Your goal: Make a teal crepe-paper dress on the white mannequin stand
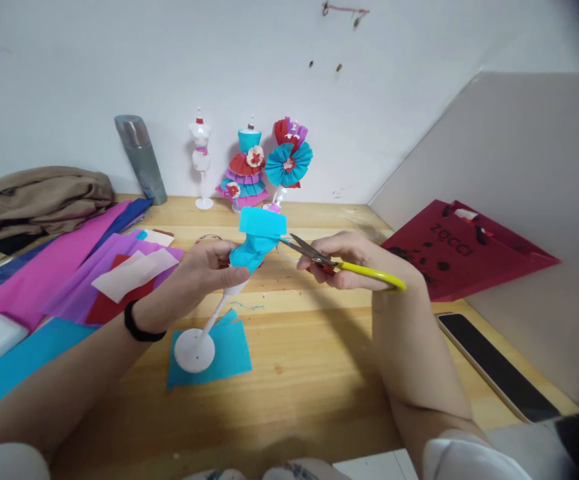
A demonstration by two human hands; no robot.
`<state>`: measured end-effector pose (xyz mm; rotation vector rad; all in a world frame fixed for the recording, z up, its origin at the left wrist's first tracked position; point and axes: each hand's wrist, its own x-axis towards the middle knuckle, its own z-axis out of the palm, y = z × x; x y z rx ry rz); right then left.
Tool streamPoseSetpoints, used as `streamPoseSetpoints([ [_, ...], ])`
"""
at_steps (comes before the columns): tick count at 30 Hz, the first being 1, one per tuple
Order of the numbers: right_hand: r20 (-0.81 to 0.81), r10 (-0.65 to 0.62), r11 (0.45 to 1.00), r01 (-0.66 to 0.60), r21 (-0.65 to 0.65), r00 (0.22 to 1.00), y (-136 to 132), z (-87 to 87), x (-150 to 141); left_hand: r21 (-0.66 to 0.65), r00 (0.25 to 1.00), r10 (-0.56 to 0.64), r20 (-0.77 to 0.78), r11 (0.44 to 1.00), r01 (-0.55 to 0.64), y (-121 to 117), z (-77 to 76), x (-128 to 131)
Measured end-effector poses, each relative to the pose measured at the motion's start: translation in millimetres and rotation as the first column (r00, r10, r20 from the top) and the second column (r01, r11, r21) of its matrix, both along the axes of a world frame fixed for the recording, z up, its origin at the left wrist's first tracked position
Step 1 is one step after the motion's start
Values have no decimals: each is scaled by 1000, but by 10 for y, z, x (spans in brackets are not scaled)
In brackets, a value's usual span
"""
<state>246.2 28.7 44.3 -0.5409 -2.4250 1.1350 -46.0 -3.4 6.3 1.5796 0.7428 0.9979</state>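
Left hand [196, 275]: grip closed round the waist of a small white dress form [236, 289], thumb across the front, fingers curled behind. The form is held tilted above the worktop [299, 373], between the two hands, its thin stem running down to a flat round base [194, 350]. Base overlaps a blue sheet [234, 357] in view; contact unclear. Torso wrapped in blue paper [263, 223], matte, creased and gathered low down, a smooth rectangular flap standing at the top. Right hand [354, 260]: grip pressed about scissors [314, 252] near the pivot, yellow handle lying back toward the wrist. Blades dark metal, slightly parted, points at the flap's lower right edge; cannot tell whether they touch it. Worktop pale wood, banded grain. Left side: soft purple sheet [76, 287] beneath white strips [132, 277]. By the wall, a ruffled figure [244, 175] in tiered paper, and a pleated blue rosette [276, 165], round and fan-folded.
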Motion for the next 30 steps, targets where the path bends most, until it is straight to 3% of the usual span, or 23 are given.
streamPoseSetpoints([
  [18,47,6,998,-9,60,999,-17,18,-61,120,970,112,-215,989,-88,38,8,-5],
  [23,66,16,997,-21,76,998,-5,13,-65,84,966,118,-229,991,-102,18,17,5],
  [30,74,9,998,-13,60,997,-7,15,-60,0,987,27,-157,1000,-28,20,-27,4],
])
